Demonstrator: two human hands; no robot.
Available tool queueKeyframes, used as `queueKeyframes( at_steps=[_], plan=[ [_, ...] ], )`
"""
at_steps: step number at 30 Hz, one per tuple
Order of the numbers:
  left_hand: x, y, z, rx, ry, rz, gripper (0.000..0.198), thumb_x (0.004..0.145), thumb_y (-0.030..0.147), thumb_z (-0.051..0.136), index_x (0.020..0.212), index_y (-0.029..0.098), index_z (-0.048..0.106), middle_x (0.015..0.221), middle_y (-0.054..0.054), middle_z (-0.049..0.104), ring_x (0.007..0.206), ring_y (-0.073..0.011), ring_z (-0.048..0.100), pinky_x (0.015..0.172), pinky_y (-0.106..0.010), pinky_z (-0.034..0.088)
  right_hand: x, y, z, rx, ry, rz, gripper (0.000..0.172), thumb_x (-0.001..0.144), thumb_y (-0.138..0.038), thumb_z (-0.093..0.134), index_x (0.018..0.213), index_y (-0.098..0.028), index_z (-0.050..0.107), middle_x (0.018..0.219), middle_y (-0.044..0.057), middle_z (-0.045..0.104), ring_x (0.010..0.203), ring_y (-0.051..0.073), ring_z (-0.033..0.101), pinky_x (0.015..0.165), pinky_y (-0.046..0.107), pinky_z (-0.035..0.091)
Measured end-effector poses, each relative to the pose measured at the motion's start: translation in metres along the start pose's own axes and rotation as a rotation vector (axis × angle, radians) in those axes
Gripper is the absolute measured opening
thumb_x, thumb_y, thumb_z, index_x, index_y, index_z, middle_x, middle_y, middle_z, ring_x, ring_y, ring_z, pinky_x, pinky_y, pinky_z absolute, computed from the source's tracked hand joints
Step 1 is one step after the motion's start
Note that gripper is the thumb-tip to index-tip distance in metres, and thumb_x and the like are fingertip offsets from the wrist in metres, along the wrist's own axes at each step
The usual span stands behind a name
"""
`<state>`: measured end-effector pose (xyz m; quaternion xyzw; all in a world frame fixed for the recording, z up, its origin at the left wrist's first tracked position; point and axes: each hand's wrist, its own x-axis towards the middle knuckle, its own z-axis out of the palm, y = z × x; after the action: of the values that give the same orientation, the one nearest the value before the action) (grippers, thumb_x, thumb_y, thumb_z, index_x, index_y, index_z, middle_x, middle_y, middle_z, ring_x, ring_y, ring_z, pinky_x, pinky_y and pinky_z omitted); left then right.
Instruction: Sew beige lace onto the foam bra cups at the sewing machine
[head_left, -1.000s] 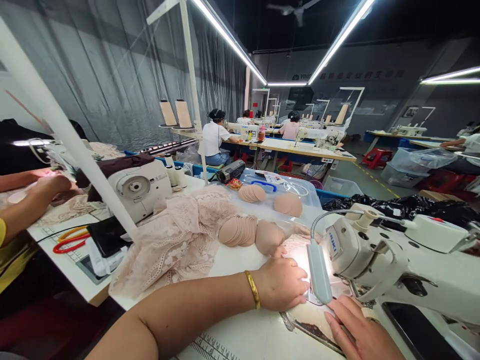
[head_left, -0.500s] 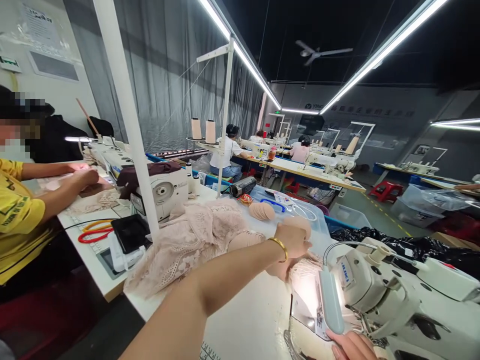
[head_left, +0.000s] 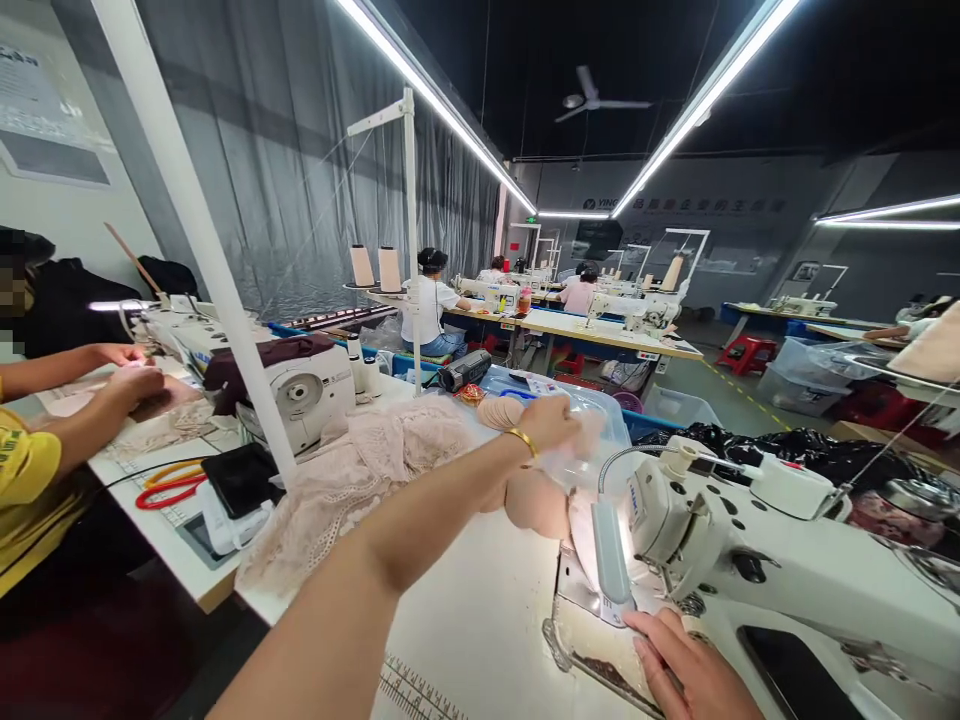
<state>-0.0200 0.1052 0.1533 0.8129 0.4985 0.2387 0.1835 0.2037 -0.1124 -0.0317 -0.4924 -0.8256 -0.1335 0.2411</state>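
My left hand (head_left: 551,420) reaches out over a clear plastic bin (head_left: 611,412) at the far side of the table. Its fingers are closed on a beige bra cup (head_left: 587,432), which is blurred. A stack of beige cups (head_left: 499,412) lies just left of the hand, and another beige cup (head_left: 536,505) sits below my forearm. My right hand (head_left: 686,670) lies flat with fingers stretched on the fabric at the needle plate of the white sewing machine (head_left: 757,550), under its lit lamp (head_left: 611,555). A pile of pink lace (head_left: 360,480) lies to the left.
A co-worker in a yellow shirt has both hands (head_left: 124,385) at a machine on the left. A second white machine (head_left: 300,390), a black device (head_left: 240,478), red-and-orange scissors (head_left: 161,485) and a white pole (head_left: 195,230) stand between us. Other people sew at tables behind.
My left hand lifted off the machine bed and moved away to the clear bin, closing on a cup. My right hand stayed at the needle plate. The view swung slightly.
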Motion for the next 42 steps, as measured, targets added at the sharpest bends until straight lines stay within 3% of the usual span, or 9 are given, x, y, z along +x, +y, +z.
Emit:
queueKeyframes(
  at_steps=[5, 9, 14, 16, 19, 21, 27, 38, 42],
  plan=[
    [-0.071, -0.041, -0.052, -0.054, 0.178, -0.034, 0.008, 0.090, 0.020, 0.051, 0.084, 0.018, 0.054, 0.073, 0.003, 0.053, 0.073, -0.0149, 0.060, 0.058, -0.024, 0.040, 0.007, -0.009, -0.006, -0.046, 0.118, -0.038, 0.035, 0.109, -0.032, 0.038, 0.108, -0.025, 0.073, 0.089, 0.001, 0.081, 0.078, 0.022, 0.079, 0.066, 0.030, 0.061],
    [-0.151, -0.067, -0.031, -0.050, 0.044, -0.053, 0.012, 0.080, 0.019, 0.060, 0.071, 0.019, 0.052, 0.066, 0.003, 0.055, 0.064, -0.0155, 0.057, 0.055, -0.025, 0.040, -0.002, -0.002, 0.007, -0.014, 0.063, 0.029, 0.027, 0.107, -0.036, 0.047, 0.117, -0.028, 0.071, 0.098, -0.001, 0.082, 0.086, 0.022, 0.078, 0.072, 0.031, 0.061],
    [-0.208, -0.071, -0.008, 0.046, 0.102, 0.212, 0.035, 0.080, 0.026, 0.075, 0.114, 0.020, 0.065, 0.123, -0.012, 0.068, 0.113, -0.0290, 0.062, 0.096, -0.043, 0.051, -0.015, -0.002, 0.018, 0.079, -0.017, 0.184, 0.032, 0.108, -0.042, 0.040, 0.115, -0.031, 0.069, 0.100, 0.000, 0.081, 0.090, 0.026, 0.077, 0.075, 0.039, 0.059],
    [-0.215, -0.066, -0.010, 0.097, 0.110, 0.451, 0.024, 0.088, 0.015, 0.062, 0.111, 0.022, 0.066, 0.121, -0.009, 0.068, 0.112, -0.0247, 0.061, 0.099, -0.040, 0.050, -0.015, -0.004, 0.015, 0.127, -0.097, 0.265, 0.035, 0.109, -0.044, 0.037, 0.115, -0.031, 0.068, 0.097, 0.001, 0.080, 0.090, 0.026, 0.076, 0.073, 0.039, 0.057],
    [-0.214, -0.062, -0.006, 0.170, -0.312, 0.787, 0.021, 0.081, 0.003, 0.059, 0.087, 0.022, 0.062, 0.100, -0.003, 0.071, 0.091, -0.0180, 0.063, 0.086, -0.030, 0.052, -0.011, -0.005, 0.007, 0.194, -0.219, 0.298, 0.034, 0.110, -0.044, 0.035, 0.118, -0.032, 0.066, 0.094, 0.001, 0.079, 0.085, 0.024, 0.075, 0.068, 0.036, 0.056],
    [-0.206, -0.060, 0.004, 0.257, -0.531, 0.826, 0.018, 0.079, 0.003, 0.063, 0.081, 0.021, 0.059, 0.098, -0.003, 0.071, 0.090, -0.0187, 0.064, 0.083, -0.030, 0.052, -0.009, -0.006, 0.002, 0.201, -0.236, 0.285, 0.032, 0.110, -0.044, 0.037, 0.119, -0.033, 0.066, 0.094, 0.000, 0.078, 0.083, 0.024, 0.075, 0.067, 0.036, 0.056],
    [-0.171, -0.043, 0.048, 0.451, -0.438, 0.511, 0.022, 0.094, 0.036, 0.072, 0.087, 0.016, 0.066, 0.103, -0.009, 0.068, 0.094, -0.0246, 0.064, 0.078, -0.035, 0.052, -0.007, -0.008, -0.001, 0.144, -0.171, 0.264, 0.032, 0.108, -0.042, 0.039, 0.115, -0.032, 0.068, 0.090, 0.002, 0.076, 0.077, 0.024, 0.071, 0.065, 0.036, 0.056],
    [-0.201, -0.050, 0.074, 0.205, -0.358, 0.751, 0.022, 0.098, 0.028, 0.064, 0.079, 0.018, 0.070, 0.104, -0.004, 0.071, 0.088, -0.0174, 0.064, 0.083, -0.033, 0.050, 0.018, -0.045, -0.018, 0.413, -0.178, 0.311, 0.035, 0.106, -0.047, 0.051, 0.132, -0.029, 0.064, 0.113, 0.007, 0.071, 0.099, 0.024, 0.070, 0.084, 0.040, 0.059],
    [-0.208, -0.050, 0.067, 0.206, -0.359, 0.718, 0.018, 0.097, 0.033, 0.065, 0.086, 0.023, 0.075, 0.117, -0.006, 0.067, 0.101, -0.0207, 0.062, 0.096, -0.038, 0.048, 0.030, -0.065, -0.011, 0.409, -0.181, 0.258, 0.020, 0.105, -0.037, 0.051, 0.101, -0.025, 0.066, 0.094, 0.005, 0.066, 0.089, 0.024, 0.063, 0.078, 0.039, 0.055]
  ],
)
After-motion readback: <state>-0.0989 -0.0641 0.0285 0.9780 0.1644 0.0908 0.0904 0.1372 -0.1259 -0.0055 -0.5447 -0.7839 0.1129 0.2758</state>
